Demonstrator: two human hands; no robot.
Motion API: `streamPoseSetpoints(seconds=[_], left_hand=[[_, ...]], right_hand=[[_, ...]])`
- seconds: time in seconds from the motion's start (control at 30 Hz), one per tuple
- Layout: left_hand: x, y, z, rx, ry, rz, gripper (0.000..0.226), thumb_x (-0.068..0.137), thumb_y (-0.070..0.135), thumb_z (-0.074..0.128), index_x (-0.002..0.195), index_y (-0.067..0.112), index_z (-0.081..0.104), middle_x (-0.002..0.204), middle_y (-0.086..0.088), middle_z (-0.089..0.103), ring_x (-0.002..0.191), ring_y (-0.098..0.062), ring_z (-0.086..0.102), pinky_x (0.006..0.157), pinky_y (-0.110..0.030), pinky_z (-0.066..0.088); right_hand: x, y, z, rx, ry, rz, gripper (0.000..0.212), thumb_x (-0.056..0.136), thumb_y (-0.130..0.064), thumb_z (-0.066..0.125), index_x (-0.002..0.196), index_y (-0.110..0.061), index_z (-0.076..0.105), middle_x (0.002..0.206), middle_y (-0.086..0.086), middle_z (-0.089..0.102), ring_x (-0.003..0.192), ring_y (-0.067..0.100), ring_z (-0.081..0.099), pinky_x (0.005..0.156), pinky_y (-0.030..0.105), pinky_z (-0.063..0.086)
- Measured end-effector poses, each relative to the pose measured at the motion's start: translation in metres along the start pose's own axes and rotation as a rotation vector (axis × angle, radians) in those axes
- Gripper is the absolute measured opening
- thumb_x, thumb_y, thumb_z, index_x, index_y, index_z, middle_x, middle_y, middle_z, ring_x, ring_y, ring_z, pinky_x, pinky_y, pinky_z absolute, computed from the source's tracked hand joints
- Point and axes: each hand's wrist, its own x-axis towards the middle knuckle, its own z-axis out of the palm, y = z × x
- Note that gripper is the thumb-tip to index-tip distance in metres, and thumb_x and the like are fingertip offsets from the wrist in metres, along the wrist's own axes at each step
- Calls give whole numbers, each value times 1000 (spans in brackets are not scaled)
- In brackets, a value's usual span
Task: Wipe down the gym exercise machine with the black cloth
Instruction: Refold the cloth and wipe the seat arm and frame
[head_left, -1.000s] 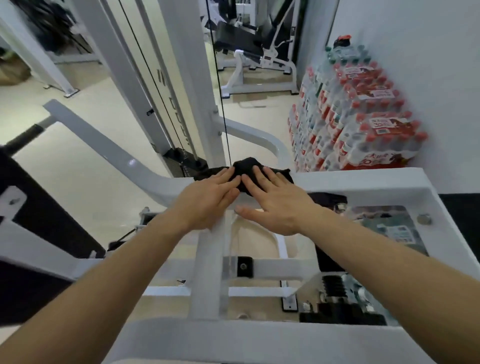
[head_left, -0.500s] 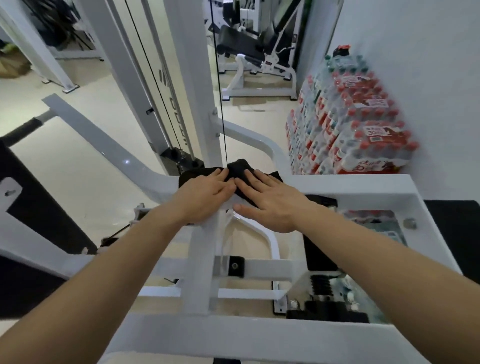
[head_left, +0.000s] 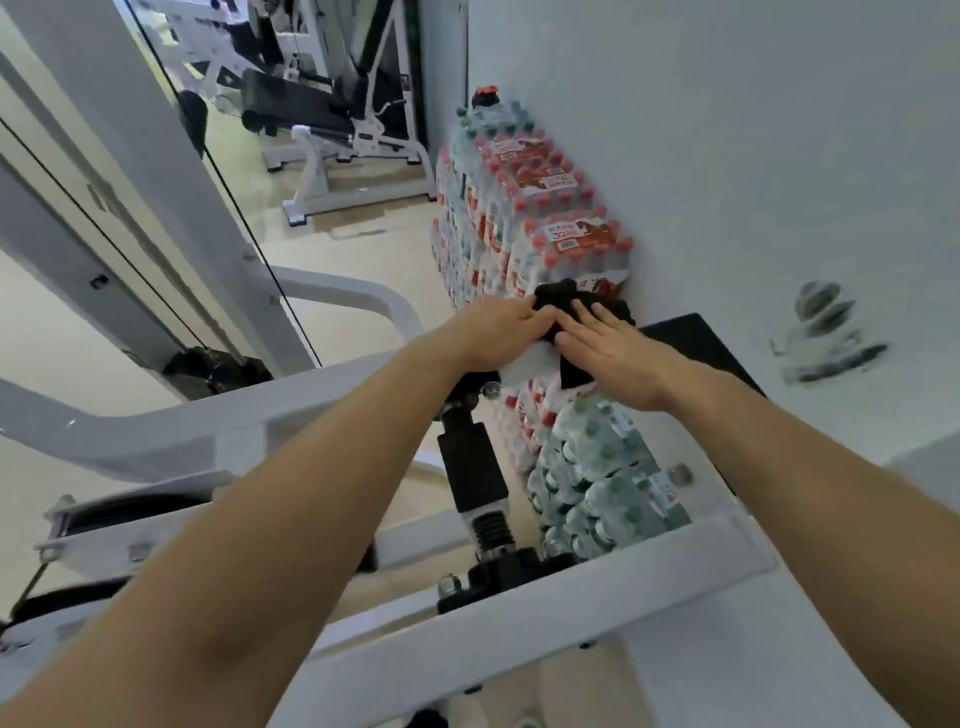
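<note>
Moved: cloth slid right along the bar, now at its end by the wall | left hand: flat, pressing cloth | right hand: flat, pressing cloth | means: this bar looks almost wiped

The left grip and the right grip are bare hands with slender fingers; finer detail of the nails is too blurred to tell. Behind each grip, from the wrist back, the left forearm and the right forearm are bare and smooth as far as they show.
</note>
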Motion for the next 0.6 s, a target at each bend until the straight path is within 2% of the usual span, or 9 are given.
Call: streamPoseSetpoints(seconds=[0.07, 0.13, 0.2, 0.3, 0.37, 0.47, 0.6], left_hand=[[11, 7, 4, 29, 18, 46, 53, 106, 52, 28, 137, 21, 58, 141, -8, 57, 120, -27, 55, 93, -33, 38], [11, 6, 5, 47, 28, 93, 45, 106, 48, 35, 130, 25, 65, 150, 4, 49, 112, -20, 59, 86, -28, 38], [4, 0, 4, 90, 40, 114, 40, 106, 47, 37, 133, 32, 63, 156, 12, 40, 104, -14, 59, 83, -27, 39], [-11, -18, 3, 115, 65, 98, 40, 106, 45, 37, 137, 32, 59, 157, 14, 36, 113, -17, 60, 89, -29, 44], [-25, -32, 1, 67, 96, 66, 39, 106, 43, 40, 135, 31, 62, 155, 14, 39, 115, -18, 60, 96, -33, 45], [-42, -59, -1, 57, 162, 16, 34, 102, 40, 51, 132, 34, 64, 149, 14, 49, 110, -16, 63, 93, -28, 46], [-53, -72, 0, 103, 285, -35, 33, 90, 37, 69, 123, 36, 70, 131, 11, 66, 104, -16, 66, 88, -28, 48]], right_hand=[[-7, 8, 0, 55, 37, 42, 73, 90, -64, -11, 154, -30, -13, 167, -3, -11, 153, 18, -15, 126, 46, 2], [-13, 10, 2, 153, 82, 99, 68, 100, -63, 4, 159, -30, 1, 168, -7, -3, 154, 14, -8, 126, 43, 2], [-16, 4, 3, 167, 110, 104, 65, 102, -61, 12, 160, -31, 7, 168, -6, -1, 154, 15, -4, 126, 42, 4], [-14, -14, 8, 174, 120, 67, 65, 103, -61, 16, 160, -31, 8, 168, -5, -1, 155, 17, -4, 125, 40, 4], [-8, -30, 13, 177, 122, 38, 65, 103, -60, 19, 160, -32, 7, 168, -6, -2, 155, 17, -6, 124, 39, 4], [4, -54, 18, 168, 150, -28, 62, 105, -55, 25, 160, -32, 9, 168, -6, 1, 155, 16, -4, 124, 38, 7], [9, -69, 24, 137, 251, -92, 58, 105, -39, 39, 159, -32, 20, 167, -6, 14, 154, 16, 9, 122, 38, 21]])
